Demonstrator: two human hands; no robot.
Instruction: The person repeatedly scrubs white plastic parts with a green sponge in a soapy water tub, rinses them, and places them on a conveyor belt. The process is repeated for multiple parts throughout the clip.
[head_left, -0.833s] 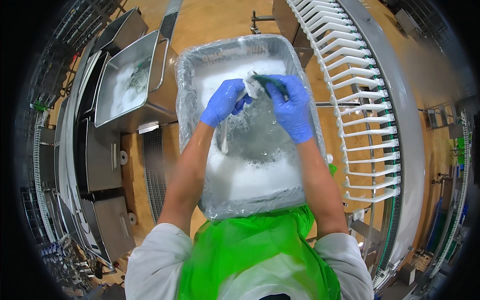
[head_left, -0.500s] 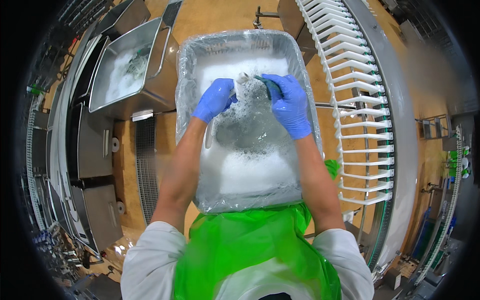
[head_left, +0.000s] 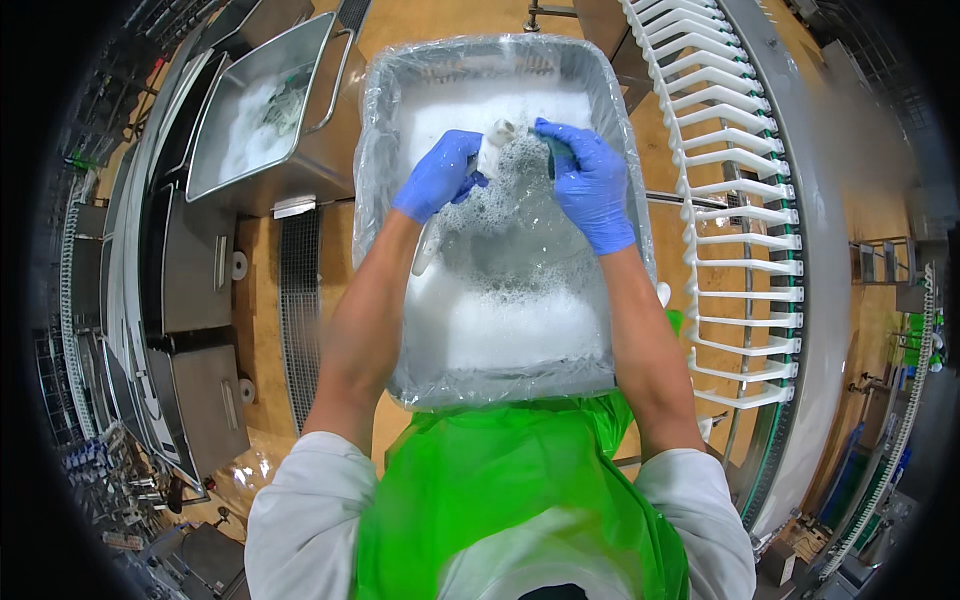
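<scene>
My left hand (head_left: 443,176), in a blue glove, is closed around a long white plastic piece (head_left: 490,157). One end of it sticks up past my fingers with suds on it, and the other slants down below the hand beside my wrist. My right hand (head_left: 592,187), also gloved in blue, pinches a dark green scouring pad (head_left: 563,160), mostly hidden by the fingers. A small gap separates the pad from the white piece. Both hands are above soapy water (head_left: 530,240) in a large tub (head_left: 369,200) lined with clear plastic.
To the left stands a metal bin (head_left: 338,90) holding foam and some tangled items. A conveyor with a row of white angled arms (head_left: 745,240) runs along the right. A floor grate (head_left: 298,300) lies left of the tub, and a green apron (head_left: 500,470) covers my front.
The whole view has shifted slightly, so the tub sits a little higher. My right hand with the pad has drawn slightly away from the white piece, which has tilted a little.
</scene>
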